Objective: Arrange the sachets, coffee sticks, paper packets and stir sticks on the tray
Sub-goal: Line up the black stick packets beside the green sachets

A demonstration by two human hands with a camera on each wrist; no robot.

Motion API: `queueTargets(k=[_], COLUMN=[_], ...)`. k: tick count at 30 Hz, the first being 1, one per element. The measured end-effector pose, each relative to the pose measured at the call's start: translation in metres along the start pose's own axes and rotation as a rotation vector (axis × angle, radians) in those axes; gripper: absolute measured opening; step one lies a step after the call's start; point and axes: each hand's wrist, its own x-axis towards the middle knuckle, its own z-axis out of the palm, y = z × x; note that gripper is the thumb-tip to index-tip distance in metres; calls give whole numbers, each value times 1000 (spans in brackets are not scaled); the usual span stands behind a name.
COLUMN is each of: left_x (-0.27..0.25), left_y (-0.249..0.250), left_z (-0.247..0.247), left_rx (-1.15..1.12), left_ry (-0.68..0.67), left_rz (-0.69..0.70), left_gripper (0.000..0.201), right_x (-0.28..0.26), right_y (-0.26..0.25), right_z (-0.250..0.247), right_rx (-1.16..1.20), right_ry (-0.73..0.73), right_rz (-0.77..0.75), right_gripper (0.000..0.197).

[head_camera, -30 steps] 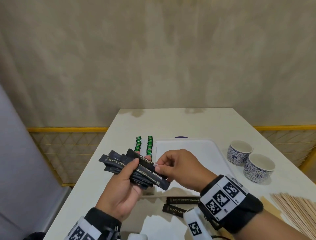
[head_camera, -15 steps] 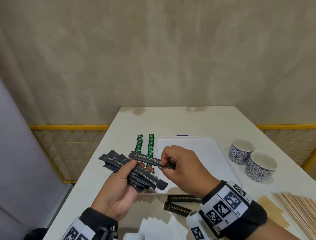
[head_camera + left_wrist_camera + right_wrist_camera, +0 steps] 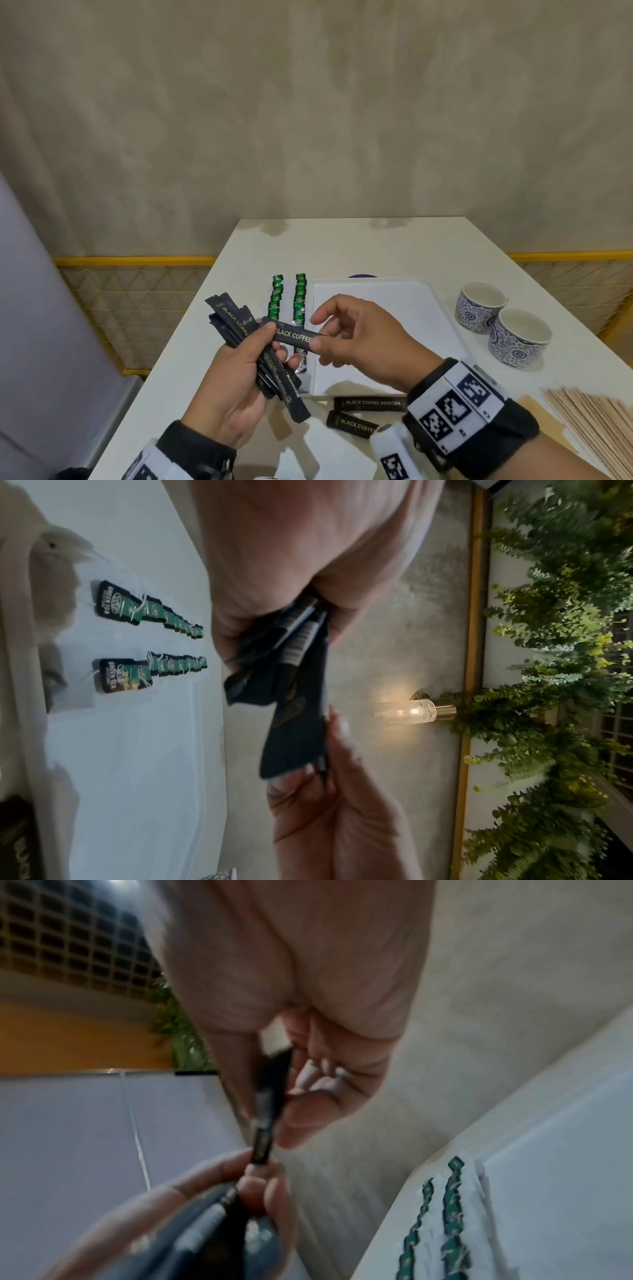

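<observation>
My left hand (image 3: 250, 363) grips a fanned bundle of black coffee sticks (image 3: 236, 325) above the table's near left part; the bundle (image 3: 294, 653) also shows in the left wrist view. My right hand (image 3: 325, 339) pinches the right end of one black coffee stick (image 3: 291, 335), which lies crosswise over the bundle, its left end by my left thumb. That stick (image 3: 265, 1110) runs between both hands in the right wrist view. Two rows of green sachets (image 3: 287, 301) lie along the left side of the white tray (image 3: 411, 291). Two more coffee sticks (image 3: 363, 413) lie on the table before the tray.
Two blue-patterned cups (image 3: 500, 322) stand right of the tray. A stack of wooden stir sticks (image 3: 596, 425) lies at the near right on brown paper (image 3: 541, 411). A yellow-railed mesh fence (image 3: 137, 294) runs behind the table (image 3: 342, 246).
My right hand has drawn one coffee stick out of the bundle and turned it crosswise. My left hand tilted the bundle more upright.
</observation>
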Motion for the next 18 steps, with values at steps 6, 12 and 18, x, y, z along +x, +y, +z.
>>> queueTargets(k=[6, 12, 18], left_x=[7, 11, 16], left_y=[-5, 7, 15], left_z=[8, -7, -13], left_rx=[6, -120, -175], left_ry=[124, 219, 215], left_rz=[4, -164, -287], left_gripper=[10, 18, 16], right_x=[36, 100, 149], right_y=[7, 49, 68], right_z=[-24, -74, -78], right_rx=[19, -597, -954], right_ry=[-106, 80, -22], right_rz=[318, 458, 441], right_gripper=[10, 21, 30])
